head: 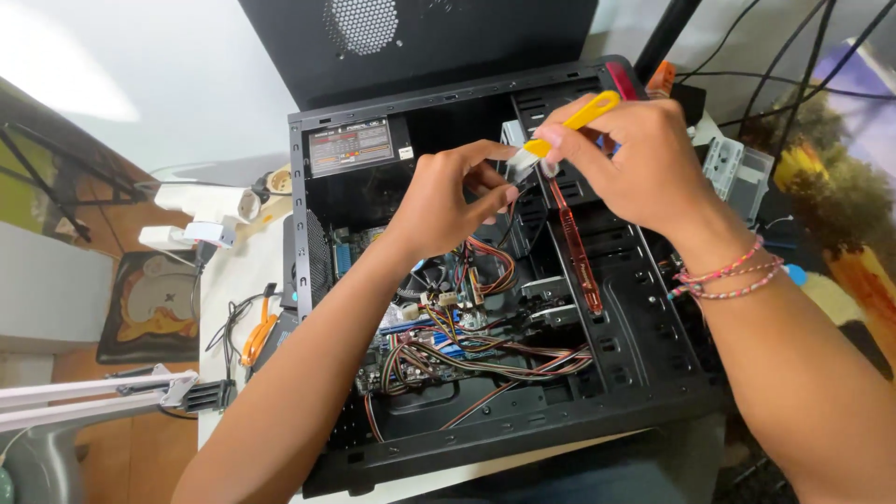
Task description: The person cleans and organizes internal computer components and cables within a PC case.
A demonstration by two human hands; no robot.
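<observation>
An open black computer case [635, 373] lies on its side with a motherboard [448, 327] and bundled coloured cables [485, 359] inside. My right hand [644, 163] holds a small yellow-handled brush [569, 126] over the drive bay area, its bristle end pointing down-left. My left hand [448, 201] reaches into the case and pinches something small close to the brush tip; what it grips is hidden by the fingers. A red translucent strip [577, 247] runs along the drive cage below both hands. The power supply [350, 149] sits in the upper left corner of the case.
The removed black side panel [420, 37] stands behind the case. White power strips [201, 219] and orange-handled pliers [257, 336] lie left of it. A white lamp arm [93, 392] is at lower left. A grey drive bracket [737, 168] and black cables [793, 56] are at right.
</observation>
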